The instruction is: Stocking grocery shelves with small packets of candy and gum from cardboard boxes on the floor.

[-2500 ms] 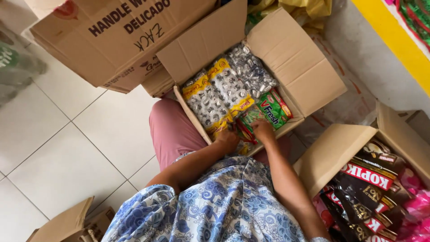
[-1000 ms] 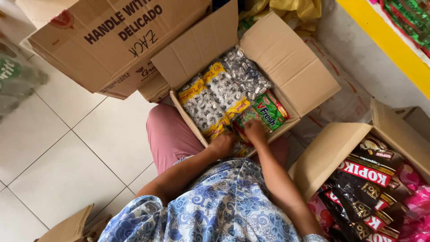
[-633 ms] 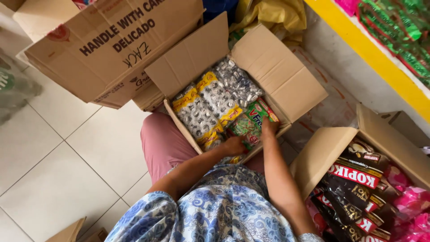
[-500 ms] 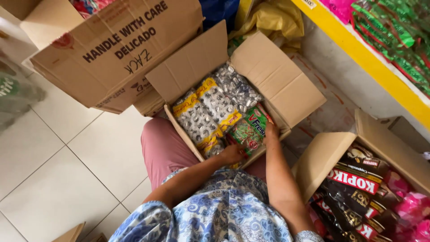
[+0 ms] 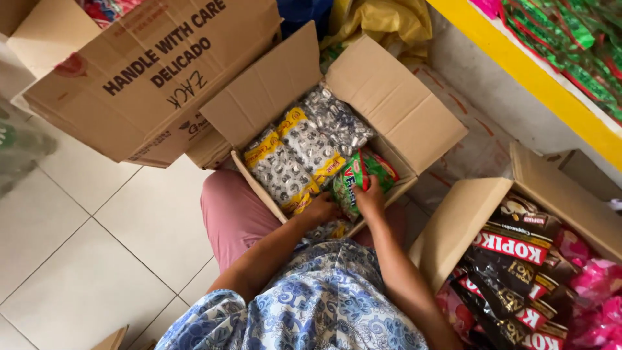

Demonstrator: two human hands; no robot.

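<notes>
- At the upper left of the frame a large closed cardboard carton [image 5: 149, 78] lies tilted over the pale tiled floor [image 5: 71, 259], its printed side up.
- Just right of it, at the upper middle, an open cardboard box [image 5: 389, 104] rests against the person's pink-clad lap, flaps spread outward.
- Inside that box, bags of silver-wrapped sweets with yellow tops [image 5: 291, 155] lie side by side, filling most of it.
- The left hand [image 5: 319, 209] sits at the box's near edge, fingers curled against the bags; whether it grips one cannot be told.
- Just right of it, the right hand [image 5: 370, 196] is closed around the lower end of a green packet [image 5: 359, 178], which stands in the box's near right corner, touching the silver bags.
- At the lower right, a second open box [image 5: 466, 220] holds dark coffee-sweet bags [image 5: 512, 259] and pink packets [image 5: 596, 285].
- Along the upper right runs a yellow shelf edge [image 5: 538, 84] with green packets above.
</notes>
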